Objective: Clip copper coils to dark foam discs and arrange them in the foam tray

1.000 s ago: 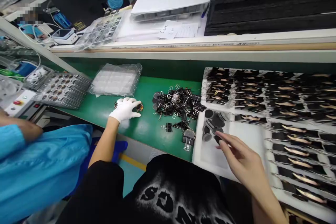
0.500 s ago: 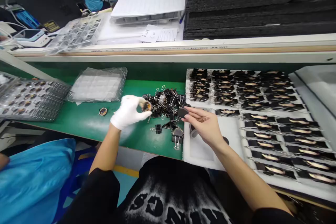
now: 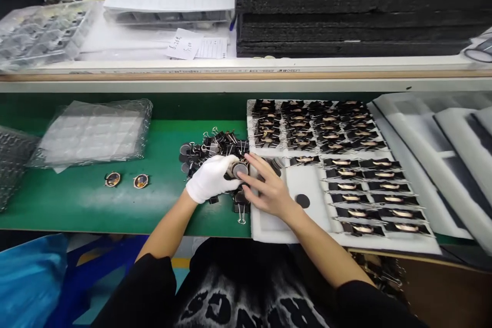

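Two watch-like cases lie apart, side by side, on our green worktop, neither bearing a clip, as our hands meet beside a heap of black binder clips. Our gloved left hand pinches a round piece between thumb and fingers, a grey disc on its upper face; our bare right hand has its fingers loosely spread, one tip apparently touching that disc. To our right, rows of clipped pieces line a white foam tray, evidence, we judge, that much is done. Loose discs and a lone dark disc sit in its left part. We see no clip on the held piece; it and both cases look unfinished.
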A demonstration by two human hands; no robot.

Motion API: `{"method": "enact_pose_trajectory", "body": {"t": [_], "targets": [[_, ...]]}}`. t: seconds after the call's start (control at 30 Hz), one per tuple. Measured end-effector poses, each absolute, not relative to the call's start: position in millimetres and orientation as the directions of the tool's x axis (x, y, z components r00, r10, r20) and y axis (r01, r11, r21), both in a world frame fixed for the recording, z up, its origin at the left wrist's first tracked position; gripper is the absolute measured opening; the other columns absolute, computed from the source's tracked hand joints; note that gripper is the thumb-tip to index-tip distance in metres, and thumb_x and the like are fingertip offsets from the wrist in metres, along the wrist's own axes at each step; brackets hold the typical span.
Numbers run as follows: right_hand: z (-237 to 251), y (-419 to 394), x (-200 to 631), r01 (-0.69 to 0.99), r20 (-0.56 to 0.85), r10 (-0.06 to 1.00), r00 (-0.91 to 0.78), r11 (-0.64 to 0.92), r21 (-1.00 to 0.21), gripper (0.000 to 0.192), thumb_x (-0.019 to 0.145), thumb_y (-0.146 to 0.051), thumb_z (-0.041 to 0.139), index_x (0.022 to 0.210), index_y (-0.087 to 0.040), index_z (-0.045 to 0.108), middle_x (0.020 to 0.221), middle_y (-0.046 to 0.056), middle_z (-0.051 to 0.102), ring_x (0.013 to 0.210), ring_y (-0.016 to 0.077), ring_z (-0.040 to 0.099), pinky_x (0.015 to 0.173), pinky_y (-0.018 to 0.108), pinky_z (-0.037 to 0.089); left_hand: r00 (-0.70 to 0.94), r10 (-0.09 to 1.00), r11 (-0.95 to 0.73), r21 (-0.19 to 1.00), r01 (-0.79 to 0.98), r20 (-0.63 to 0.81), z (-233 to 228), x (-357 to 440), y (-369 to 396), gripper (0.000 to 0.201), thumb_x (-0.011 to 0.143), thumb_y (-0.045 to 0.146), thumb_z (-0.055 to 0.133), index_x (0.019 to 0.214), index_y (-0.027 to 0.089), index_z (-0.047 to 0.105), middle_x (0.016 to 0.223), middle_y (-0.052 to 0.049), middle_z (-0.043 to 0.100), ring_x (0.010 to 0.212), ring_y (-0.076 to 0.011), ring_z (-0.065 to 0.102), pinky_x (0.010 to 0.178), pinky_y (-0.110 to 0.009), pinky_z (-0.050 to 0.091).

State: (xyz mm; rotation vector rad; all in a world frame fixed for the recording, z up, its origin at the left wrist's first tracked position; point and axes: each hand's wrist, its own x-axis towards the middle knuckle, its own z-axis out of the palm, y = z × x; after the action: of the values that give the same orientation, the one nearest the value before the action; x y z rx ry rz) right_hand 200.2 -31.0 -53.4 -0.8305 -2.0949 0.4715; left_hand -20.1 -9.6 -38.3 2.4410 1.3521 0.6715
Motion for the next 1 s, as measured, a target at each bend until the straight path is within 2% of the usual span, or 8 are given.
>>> {"method": "enact_pose_trajectory", "body": {"t": [0.1,0.27,0.5,0.63,0.7,0.77,0.9,1.0], "targets": [[-54,-34,190,0.336,0.426,0.852,-0.304,0.515,-0.789,0.024,0.096,-0.027,0.068,0.119,-0.025,0.076,0.143,0.014,0.067,0.129,0.0299,0.067,0.109,0.052,0.059,0.473,0.86,-0.502,0.484,0.717,0.192,-36,-20,-12,0.032,0.083,0.033,0.073,0.113,0.023,0.065,0.097,-0.003,0.074,0.094,-0.023,0.071,0.09,-0.035,0.055],[-56,-36,184,0.057,0.091,0.975,-0.205,0.104,-0.993,0.048,0.087,-0.037,0.079,0.131,-0.026,0.064,0.134,0.012,0.071,0.108,0.0239,0.076,0.094,0.041,0.066,0.524,0.838,-0.514,0.539,0.668,0.15,-37,-18,-12,0.032,0.09,0.033,0.068,0.12,0.023,0.064,0.099,-0.003,0.074,0.095,-0.0219,0.07,0.091,-0.035,0.053],[-55,-25,200,-0.056,-0.206,0.916,-0.343,-0.239,-0.97,0.05,0.071,-0.038,0.092,0.115,-0.022,0.073,0.103,0.008,0.079,0.096,0.0215,0.075,0.088,0.039,0.064,0.602,0.732,-0.664,0.535,0.522,0.32,-36,-26,-16,0.042,0.099,0.048,0.06,0.131,0.021,0.063,0.093,-0.003,0.077,0.084,-0.0174,0.071,0.086,-0.032,0.052],[-50,-19,208,-0.139,-0.234,0.879,-0.415,-0.315,-0.939,0.041,0.074,-0.039,0.09,0.109,-0.022,0.075,0.099,0.006,0.079,0.088,0.0184,0.073,0.087,0.037,0.062,0.161,0.897,-0.361,0.47,0.805,0.413,-24,-68,-16,0.038,0.105,0.042,0.045,0.086,0.021,0.07,0.07,-0.001,0.07,0.065,-0.0146,0.065,0.071,-0.03,0.048],[-48,-17,211,-0.194,-0.254,0.874,-0.415,-0.357,-0.914,0.038,0.076,-0.04,0.089,0.106,-0.022,0.074,0.098,0.005,0.078,0.086,0.018,0.072,0.088,0.037,0.062,-0.003,0.934,-0.141,0.377,0.916,0.358,-17,-94,-17,0.046,0.106,0.041,0.041,0.072,0.021,0.064,0.063,-0.002,0.066,0.06,-0.0149,0.061,0.065,-0.03,0.043],[-46,-17,212,-0.237,-0.28,0.861,-0.424,-0.404,-0.884,0.035,0.077,-0.04,0.088,0.104,-0.024,0.073,0.098,0.004,0.077,0.087,0.0182,0.072,0.091,0.039,0.061,0.012,0.975,-0.071,0.264,0.962,0.22,-14,-115,-22,0.043,0.103,0.046,0.045,0.071,0.021,0.062,0.065,-0.002,0.066,0.063,-0.0161,0.062,0.064,-0.03,0.042],[-45,-18,211,-0.313,-0.295,0.847,-0.442,-0.454,-0.834,0.034,0.075,-0.036,0.09,0.103,-0.024,0.074,0.097,0.003,0.076,0.087,0.0177,0.071,0.094,0.039,0.06,0.093,0.994,-0.087,0.109,0.99,-0.053,-25,-125,-45,0.043,0.088,0.063,0.065,0.102,0.022,0.064,0.095,-0.005,0.074,0.085,-0.0246,0.07,0.074,-0.034,0.047],[-44,-20,208,-0.367,-0.297,0.839,-0.456,-0.481,-0.796,0.038,0.071,-0.032,0.093,0.102,-0.023,0.075,0.095,0.002,0.076,0.085,0.0155,0.072,0.091,0.035,0.061,0.028,0.995,-0.029,-0.011,1.0,-0.095,-45,-114,-67,0.051,0.089,0.066,0.061,0.108,0.019,0.061,0.102,-0.012,0.073,0.094,-0.0308,0.071,0.077,-0.038,0.048]]}}
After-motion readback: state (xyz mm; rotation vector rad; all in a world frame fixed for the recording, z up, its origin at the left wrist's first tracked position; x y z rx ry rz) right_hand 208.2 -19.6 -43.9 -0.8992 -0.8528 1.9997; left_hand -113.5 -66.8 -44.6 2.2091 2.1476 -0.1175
